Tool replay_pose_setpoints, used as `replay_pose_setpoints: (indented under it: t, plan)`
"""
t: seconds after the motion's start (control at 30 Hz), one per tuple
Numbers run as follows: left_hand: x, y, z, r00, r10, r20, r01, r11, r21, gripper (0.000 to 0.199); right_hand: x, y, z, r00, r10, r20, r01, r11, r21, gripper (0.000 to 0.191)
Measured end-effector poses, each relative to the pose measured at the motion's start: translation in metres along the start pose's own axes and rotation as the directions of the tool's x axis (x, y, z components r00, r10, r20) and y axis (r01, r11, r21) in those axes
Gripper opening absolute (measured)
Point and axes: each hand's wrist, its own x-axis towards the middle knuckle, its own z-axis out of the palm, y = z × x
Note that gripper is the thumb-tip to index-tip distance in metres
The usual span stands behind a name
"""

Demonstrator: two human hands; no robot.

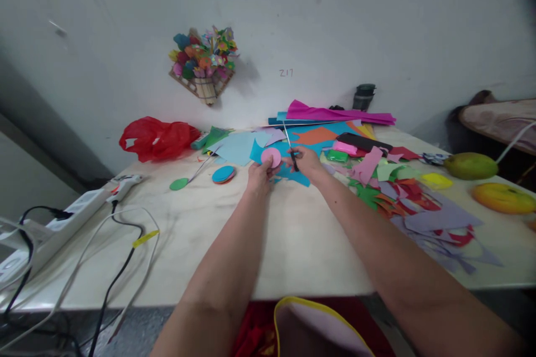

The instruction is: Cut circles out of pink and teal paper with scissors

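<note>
A round pink paper disc (pixel 272 156) is pinched in my left hand (pixel 260 176), with the thumb on its face. A piece of blue paper (pixel 257 150) shows right behind the disc; whether the same fingers grip it, I cannot tell. My right hand (pixel 309 163) is closed round the black handles of a pair of scissors (pixel 287 135), whose blades point up and away from me. Left of my hands lies a stack of discs (pixel 223 174), blue on top. Farther left is a green disc (pixel 179 184) beside a thin stick.
Paper scraps (pixel 435 217) cover the table's right side, near two mangoes (pixel 471 165). A black phone-like object (pixel 362 142) and rolled magenta paper (pixel 339 114) lie behind my right hand. At left are a red plastic bag (pixel 157 138) and a power strip (pixel 62 228) with trailing cables.
</note>
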Motion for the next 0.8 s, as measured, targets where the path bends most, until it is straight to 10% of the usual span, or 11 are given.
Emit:
replay_pose_setpoints:
  t: [0.4, 0.8]
  plan:
    - [-0.002, 0.005, -0.003, 0.998, -0.052, 0.036, 0.053, 0.998, -0.037, 0.022, -0.005, -0.002, -0.047, 0.898, 0.113, 0.424, 0.021, 0.954, -0.298, 0.036]
    - [0.004, 0.000, -0.004, 0.999, -0.004, 0.047, 0.010, 0.993, -0.119, 0.019, -0.003, 0.005, -0.044, 0.870, 0.114, 0.480, 0.016, 0.966, -0.260, 0.034]
